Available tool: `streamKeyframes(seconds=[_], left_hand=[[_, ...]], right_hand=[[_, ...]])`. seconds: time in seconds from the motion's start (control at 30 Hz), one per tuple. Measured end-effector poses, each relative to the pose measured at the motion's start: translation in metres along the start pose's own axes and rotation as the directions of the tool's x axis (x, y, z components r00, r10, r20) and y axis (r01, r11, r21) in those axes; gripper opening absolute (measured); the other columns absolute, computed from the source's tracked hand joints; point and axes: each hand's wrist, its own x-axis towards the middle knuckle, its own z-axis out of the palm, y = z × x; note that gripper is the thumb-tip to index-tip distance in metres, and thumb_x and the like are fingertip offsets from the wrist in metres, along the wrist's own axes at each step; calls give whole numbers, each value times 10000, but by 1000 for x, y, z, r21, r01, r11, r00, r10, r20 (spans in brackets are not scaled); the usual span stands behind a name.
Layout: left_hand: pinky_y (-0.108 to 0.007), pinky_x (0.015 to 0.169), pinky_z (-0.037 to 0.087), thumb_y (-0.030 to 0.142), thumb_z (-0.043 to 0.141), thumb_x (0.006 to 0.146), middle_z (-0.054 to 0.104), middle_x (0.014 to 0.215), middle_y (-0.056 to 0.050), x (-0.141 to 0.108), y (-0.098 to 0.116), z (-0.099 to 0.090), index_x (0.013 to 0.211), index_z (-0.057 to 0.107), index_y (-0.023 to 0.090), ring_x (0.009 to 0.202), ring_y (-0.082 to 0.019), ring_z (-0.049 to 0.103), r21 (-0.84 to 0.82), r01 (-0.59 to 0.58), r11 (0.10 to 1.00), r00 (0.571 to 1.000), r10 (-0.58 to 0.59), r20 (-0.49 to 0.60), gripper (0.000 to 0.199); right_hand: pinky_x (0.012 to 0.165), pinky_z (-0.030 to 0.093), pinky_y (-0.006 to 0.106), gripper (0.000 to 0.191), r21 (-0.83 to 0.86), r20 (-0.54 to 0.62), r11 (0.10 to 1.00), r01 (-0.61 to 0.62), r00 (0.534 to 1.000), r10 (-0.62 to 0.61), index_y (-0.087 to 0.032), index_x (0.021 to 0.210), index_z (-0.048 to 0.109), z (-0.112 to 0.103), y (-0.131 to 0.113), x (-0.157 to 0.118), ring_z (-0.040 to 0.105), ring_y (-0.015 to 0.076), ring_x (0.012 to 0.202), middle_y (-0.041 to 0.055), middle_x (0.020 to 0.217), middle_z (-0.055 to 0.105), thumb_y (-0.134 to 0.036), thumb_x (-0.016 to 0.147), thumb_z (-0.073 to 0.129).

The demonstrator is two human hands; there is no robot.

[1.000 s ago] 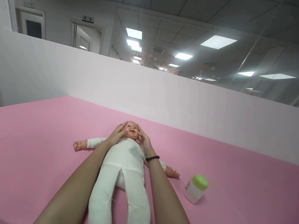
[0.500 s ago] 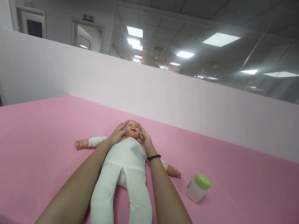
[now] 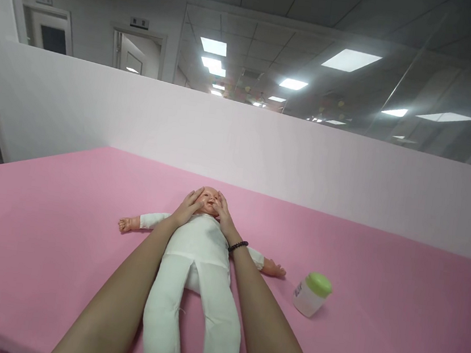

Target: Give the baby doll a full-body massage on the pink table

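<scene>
A baby doll [image 3: 199,241] with a white cloth body lies on its back, its head away from me and its arms spread. My left hand [image 3: 187,208] rests along the left cheek side of the doll's head, fingers stretched out and thumb by the mouth. On the other side my right hand [image 3: 224,216] lies against the opposite cheek, fingers extended, thumb near the mouth. A dark beaded bracelet [image 3: 238,246] circles my right wrist. Neither hand is closed round anything. Parts of the doll's cheeks are hidden under my fingers.
The doll lies on a pink padded surface [image 3: 52,234]. To the right stands a small translucent jar [image 3: 310,297] with a green lid. A low white wall [image 3: 264,151] runs behind, with glass above it. A door [image 3: 132,60] stands ajar at the back left.
My right hand has moved slightly left and inward onto the doll's cheek, its thumb now closer to the mouth. My left hand stays almost in place.
</scene>
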Motion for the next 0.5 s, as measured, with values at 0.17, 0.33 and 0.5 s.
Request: streamKeyframes(seconds=[0.17, 0.33, 0.5], left_hand=[[-463, 1277, 145, 617, 382, 988, 223, 1694, 2, -6, 7, -2, 1613, 274, 321, 1576, -253, 119, 18, -7, 1000, 1000, 6, 30, 699], [-449, 1277, 164, 604, 376, 999, 215, 1695, -7, -14, 11, -4, 1624, 242, 300, 1572, -241, 146, 96, -95, 991, 995, 93, 22, 707], [-416, 1249, 239, 514, 358, 1003, 183, 1700, -66, -24, 17, -10, 1638, 177, 212, 1557, -239, 213, 282, -80, 956, 996, 64, 68, 726]], right_hand=[[1231, 284, 367, 672, -128, -23, 991, 49, 998, -52, -245, 1516, 393, -2, 2, -9, 387, 216, 1471, 76, 1584, 426, -459, 906, 574], [1138, 403, 403, 590, -549, -74, 832, 80, 987, -144, -204, 1483, 438, -2, -6, -18, 535, 265, 1339, 90, 1486, 546, -414, 938, 519], [995, 483, 333, 496, -717, -90, 696, 45, 984, -157, -225, 1431, 492, -3, -11, -27, 645, 227, 1157, 69, 1403, 619, -413, 972, 496]])
